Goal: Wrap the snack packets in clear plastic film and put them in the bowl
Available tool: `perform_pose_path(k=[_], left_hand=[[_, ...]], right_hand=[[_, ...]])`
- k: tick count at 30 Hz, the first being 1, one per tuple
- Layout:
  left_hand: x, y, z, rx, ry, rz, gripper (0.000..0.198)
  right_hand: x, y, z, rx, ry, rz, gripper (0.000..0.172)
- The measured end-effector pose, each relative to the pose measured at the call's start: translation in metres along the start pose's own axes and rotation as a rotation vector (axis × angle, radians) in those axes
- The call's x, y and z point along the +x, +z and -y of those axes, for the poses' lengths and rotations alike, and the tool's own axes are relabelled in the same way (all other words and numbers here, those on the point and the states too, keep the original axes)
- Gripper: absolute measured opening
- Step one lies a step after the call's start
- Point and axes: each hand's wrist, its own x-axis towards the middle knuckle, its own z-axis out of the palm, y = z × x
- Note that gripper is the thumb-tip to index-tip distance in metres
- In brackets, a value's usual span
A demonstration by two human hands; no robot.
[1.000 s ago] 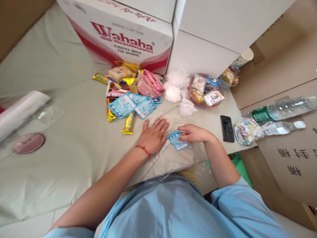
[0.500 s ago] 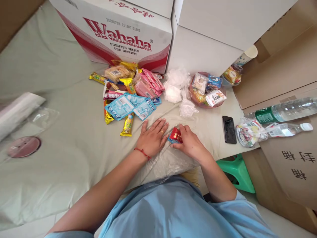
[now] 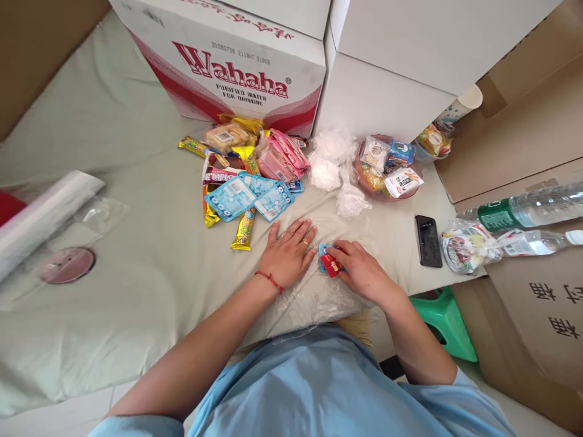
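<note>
My left hand (image 3: pixel 289 252) lies flat with its fingers spread on the clear plastic (image 3: pixel 310 300) over the cloth-covered table. Just to its right, my right hand (image 3: pixel 362 270) grips a small red packet (image 3: pixel 331 264) between thumb and fingers. Under the red packet a small light-blue packet (image 3: pixel 324 250) shows in part; whether the hand holds it too I cannot tell. Beyond my left hand lie flat blue packets (image 3: pixel 234 197) and a yellow wrapped snack bar (image 3: pixel 245 229). Past those is a pink snack pack (image 3: pixel 282 158).
White crumpled plastic bags (image 3: pixel 334 158) sit beside a reddish bowl (image 3: pixel 389 193) of wrapped snacks. A Wahaha carton (image 3: pixel 255 91) stands behind. On the right are a phone (image 3: pixel 428 241), a bottle (image 3: pixel 537 206) and a green stool (image 3: pixel 449 321). A plastic roll (image 3: pixel 50 218) lies left.
My right hand has shifted slightly away from my left, and the red packet has turned, showing more of the blue packet. My left hand stays flat. The whole view has swung a little.
</note>
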Motion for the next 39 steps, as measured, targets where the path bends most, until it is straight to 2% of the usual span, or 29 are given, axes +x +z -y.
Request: perform_pose_path(k=[3, 7, 18, 25, 27, 29, 32, 35, 37, 39], left_hand=[[0.000, 0.000, -0.001, -0.008, -0.008, 0.000, 0.053], [0.000, -0.001, -0.001, -0.020, -0.016, -0.001, 0.053], [0.001, -0.001, -0.001, -0.035, -0.020, -0.004, 0.053], [0.000, -0.002, -0.001, -0.027, -0.025, 0.008, 0.051], [0.000, -0.002, -0.001, -0.025, -0.028, 0.011, 0.051], [0.000, -0.001, -0.001, -0.029, -0.029, 0.013, 0.051], [0.000, 0.000, -0.001, -0.037, -0.028, 0.007, 0.052], [0.001, 0.002, 0.001, -0.046, -0.018, 0.007, 0.052], [0.001, 0.002, 0.002, -0.053, -0.010, 0.013, 0.052], [0.001, 0.002, 0.002, -0.055, -0.007, 0.017, 0.050]], right_hand=[[0.000, -0.003, -0.004, 0.028, 0.013, -0.027, 0.047], [0.006, -0.003, -0.001, -0.008, 0.109, -0.105, 0.053], [0.002, -0.001, -0.008, -0.049, -0.110, 0.007, 0.058], [0.000, 0.005, -0.010, -0.028, -0.031, -0.067, 0.061], [-0.001, 0.003, -0.008, 0.007, -0.050, -0.097, 0.066], [0.003, -0.006, -0.007, 0.068, -0.069, -0.161, 0.061], [0.025, -0.024, -0.001, 0.129, -0.011, -0.241, 0.040], [0.071, -0.037, 0.010, 0.175, 0.065, -0.287, 0.033], [0.108, -0.038, 0.021, 0.217, 0.107, -0.357, 0.040], [0.144, -0.031, 0.033, 0.274, 0.162, -0.416, 0.060]])
